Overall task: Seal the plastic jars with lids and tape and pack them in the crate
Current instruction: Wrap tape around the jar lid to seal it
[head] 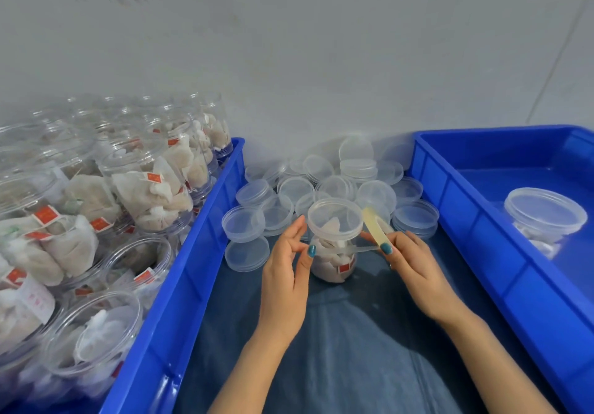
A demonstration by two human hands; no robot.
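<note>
A clear plastic jar [334,262] filled with tea bags stands on the blue cloth between my hands, with a clear lid [335,218] on top. My left hand [284,272] pinches one end of a clear tape strip [360,249] against the jar's side. My right hand [414,269] holds the yellowish tape roll [374,225] and the strip stretches from it just under the lid. A blue crate [466,201] at the right holds one lidded jar [543,220].
A blue crate [189,253] at the left is packed with several open jars of tea bags [144,185]. A heap of loose clear lids [321,185] lies behind the jar against the grey wall. Blue cloth [337,333] covers my lap.
</note>
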